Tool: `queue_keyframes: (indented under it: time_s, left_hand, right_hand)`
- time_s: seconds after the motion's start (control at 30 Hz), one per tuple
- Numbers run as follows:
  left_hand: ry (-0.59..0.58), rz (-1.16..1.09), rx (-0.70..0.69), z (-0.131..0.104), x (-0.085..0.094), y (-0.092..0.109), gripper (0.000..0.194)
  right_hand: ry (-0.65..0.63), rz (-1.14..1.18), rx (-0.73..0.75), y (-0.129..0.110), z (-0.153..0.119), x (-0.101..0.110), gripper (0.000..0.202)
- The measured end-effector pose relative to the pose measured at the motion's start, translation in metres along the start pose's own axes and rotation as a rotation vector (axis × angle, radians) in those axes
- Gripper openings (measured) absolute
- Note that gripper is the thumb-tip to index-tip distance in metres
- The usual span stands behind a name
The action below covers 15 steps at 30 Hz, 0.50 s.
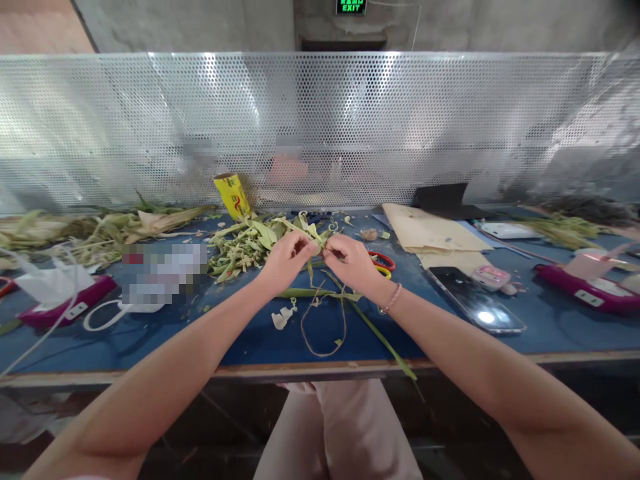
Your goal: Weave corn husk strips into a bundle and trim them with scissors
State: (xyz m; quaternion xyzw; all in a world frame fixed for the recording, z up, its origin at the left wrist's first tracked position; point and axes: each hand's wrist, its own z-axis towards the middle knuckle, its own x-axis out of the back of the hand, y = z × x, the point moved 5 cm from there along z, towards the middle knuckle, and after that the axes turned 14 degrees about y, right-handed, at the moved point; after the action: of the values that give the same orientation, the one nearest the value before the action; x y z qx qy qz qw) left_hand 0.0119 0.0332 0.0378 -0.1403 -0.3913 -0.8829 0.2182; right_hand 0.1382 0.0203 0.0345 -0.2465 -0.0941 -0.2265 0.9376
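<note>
My left hand (290, 252) and my right hand (346, 259) meet over the table's middle, fingertips pinched close together on a pale green leaf strip (321, 237). The fingers hide most of it. Below them, a thin loop of twine (320, 355) lies on the table; where its ends run is unclear. A long green leaf (385, 341) stretches from beneath the hands past the table's front edge. Beside my left hand is a heap of green leaf pieces (237, 252). Scissors (384, 261) with red and yellow handles lie partly behind my right hand.
A yellow tube (234, 197) stands behind the heap. Dried husks (115, 227) lie at left, near a purple tissue box (70, 303). To the right are brown paper (435, 230), a phone (473, 300) and another purple box (585, 288). A perforated metal screen (320, 120) borders the back.
</note>
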Motion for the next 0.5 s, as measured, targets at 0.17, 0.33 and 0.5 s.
queue_keyframes:
  time_s: [0.17,0.33,0.5]
  left_hand:
    - [-0.093,0.038,0.003,-0.006,-0.009,0.002,0.020]
    - [-0.232,-0.415,0.253,-0.008,-0.018,-0.007,0.031]
    - [-0.310,-0.738,0.491,-0.011,-0.023,-0.006,0.031]
  right_hand:
    - [-0.029,0.030,0.043,-0.004,-0.001,-0.003,0.027]
    - [-0.118,0.101,-0.001,-0.004,0.000,-0.005,0.024]
    - [-0.238,0.164,-0.092,0.000,0.003,-0.003,0.022]
